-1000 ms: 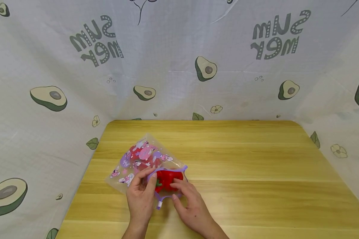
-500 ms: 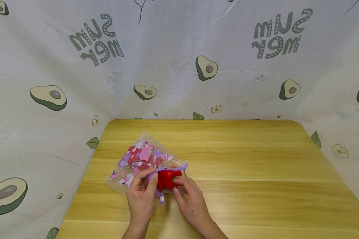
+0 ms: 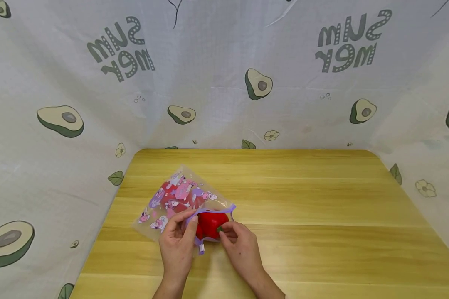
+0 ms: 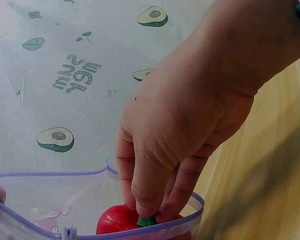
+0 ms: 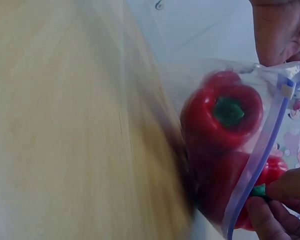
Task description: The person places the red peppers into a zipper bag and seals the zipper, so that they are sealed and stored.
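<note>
A clear zip bag (image 3: 213,199) printed with pink and purple cartoons lies tilted on the table, its purple-edged mouth toward me. At the mouth's left side, my left hand (image 3: 177,243) pinches the bag's edge between thumb and fingers. My right hand (image 3: 243,247) reaches to the mouth and pinches the green stem of a red bell pepper (image 3: 213,223), which sits inside the opening. Another red bell pepper (image 5: 222,117) shows through the plastic in the right wrist view. More red shapes lie deeper in the bag, partly covered by the print.
The wood-grain table (image 3: 321,216) stretches away to the right and behind the bag. White curtain cloth (image 3: 217,74) with avocado prints hangs around the back and both sides. A white slider (image 3: 201,248) sits on the purple zip edge.
The pepper at the mouth has turned, bringing its stem toward the right. My right fingers have moved from the pepper's side onto its stem. The left hand keeps its hold.
</note>
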Demonstrator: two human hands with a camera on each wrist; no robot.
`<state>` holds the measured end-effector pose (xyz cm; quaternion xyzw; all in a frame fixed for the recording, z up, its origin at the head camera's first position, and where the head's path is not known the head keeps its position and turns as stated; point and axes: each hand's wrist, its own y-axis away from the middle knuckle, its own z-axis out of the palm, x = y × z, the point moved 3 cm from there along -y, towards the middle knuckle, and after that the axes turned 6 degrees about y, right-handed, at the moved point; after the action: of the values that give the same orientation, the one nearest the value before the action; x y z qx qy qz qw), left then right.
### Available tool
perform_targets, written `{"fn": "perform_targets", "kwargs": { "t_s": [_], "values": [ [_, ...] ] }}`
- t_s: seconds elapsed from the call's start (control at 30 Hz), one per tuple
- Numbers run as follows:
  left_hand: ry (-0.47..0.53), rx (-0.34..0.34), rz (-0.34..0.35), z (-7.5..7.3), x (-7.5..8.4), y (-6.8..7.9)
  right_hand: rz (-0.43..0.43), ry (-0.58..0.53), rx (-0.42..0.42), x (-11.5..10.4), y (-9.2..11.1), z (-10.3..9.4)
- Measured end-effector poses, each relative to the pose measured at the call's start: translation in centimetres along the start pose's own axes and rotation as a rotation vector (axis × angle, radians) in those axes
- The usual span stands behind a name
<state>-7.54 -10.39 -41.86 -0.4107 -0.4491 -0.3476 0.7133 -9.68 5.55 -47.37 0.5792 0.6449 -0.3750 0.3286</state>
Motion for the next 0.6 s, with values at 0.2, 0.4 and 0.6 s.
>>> {"fn": "perform_targets", "kwargs": {
  "t_s": [0.2, 0.4, 0.6],
  "values": [
    [-0.003, 0.001, -0.006, -0.1, -0.1, 0.0, 0.012, -0.039, 0.063, 0.0, 0.1, 0.4],
    [0.006, -0.001, -0.021, 0.0, 0.0, 0.1, -0.021, -0.078, 0.096, -0.3, 0.1, 1.0],
    [0.007, 0.000, -0.029, 0.1, 0.2, 0.1, -0.037, -0.090, 0.084, -0.5, -0.1, 1.4]
  ]
}}
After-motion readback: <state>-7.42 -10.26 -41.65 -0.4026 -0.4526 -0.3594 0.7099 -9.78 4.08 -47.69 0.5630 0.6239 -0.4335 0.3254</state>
